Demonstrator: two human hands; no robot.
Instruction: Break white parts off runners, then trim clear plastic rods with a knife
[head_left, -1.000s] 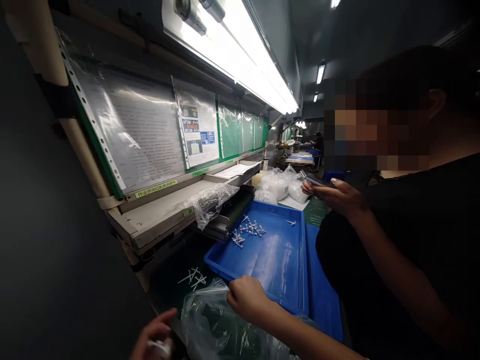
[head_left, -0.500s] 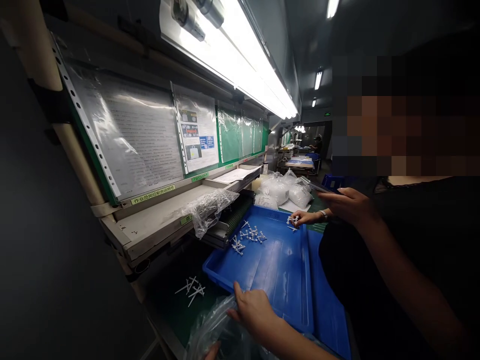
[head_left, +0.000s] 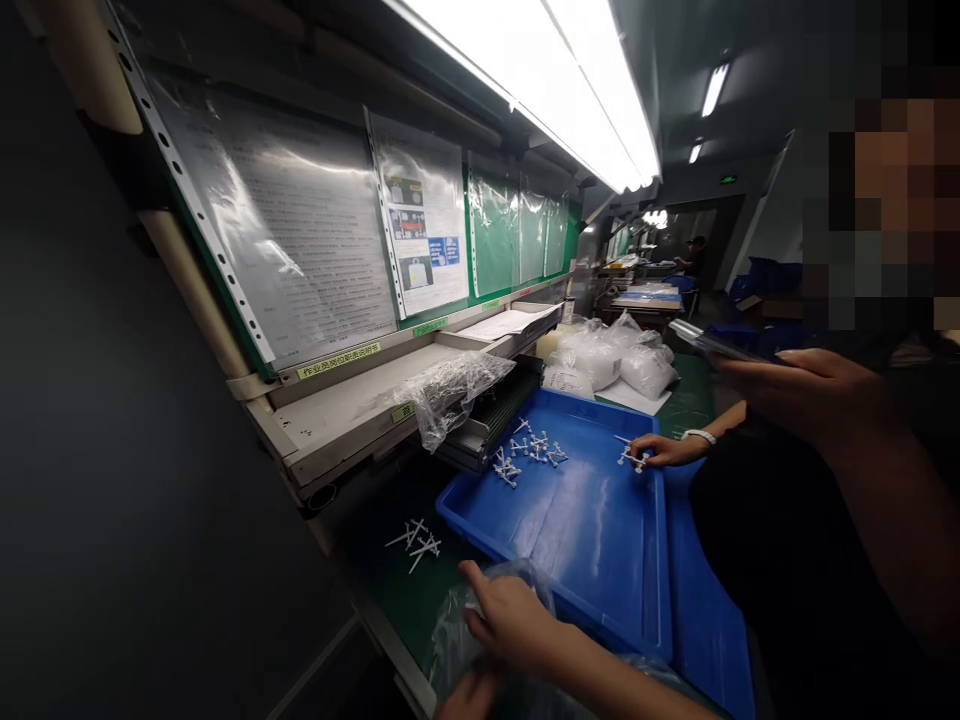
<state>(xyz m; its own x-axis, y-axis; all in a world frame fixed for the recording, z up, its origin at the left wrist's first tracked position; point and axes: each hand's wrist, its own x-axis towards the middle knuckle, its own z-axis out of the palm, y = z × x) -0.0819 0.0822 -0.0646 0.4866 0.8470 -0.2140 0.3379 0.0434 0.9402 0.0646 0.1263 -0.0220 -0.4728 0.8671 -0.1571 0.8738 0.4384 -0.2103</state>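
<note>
My right hand (head_left: 510, 615) grips the top of a clear plastic bag (head_left: 480, 610) at the near edge of a blue plastic tray (head_left: 577, 530). My left hand (head_left: 469, 697) is low at the frame's bottom edge, partly cut off, beside the bag. Small white plastic T-shaped parts (head_left: 529, 450) lie scattered in the tray's far half. More of these parts (head_left: 414, 545) lie on the green mat to the left of the tray. A co-worker's hand (head_left: 649, 452), wearing a white wristband, touches parts at the tray's right end.
A co-worker in black (head_left: 787, 520) stands close on the right, one hand holding a phone (head_left: 712, 340). A second blue tray (head_left: 709, 620) lies beside the first. Bulging white bags (head_left: 600, 360) sit beyond, below a shelf (head_left: 352, 420) and sleeved documents (head_left: 416, 215).
The view has swung, shifting the scene up and right. My left hand has come in under the bag from the lower left. The co-worker's hand has moved into the tray's right end.
</note>
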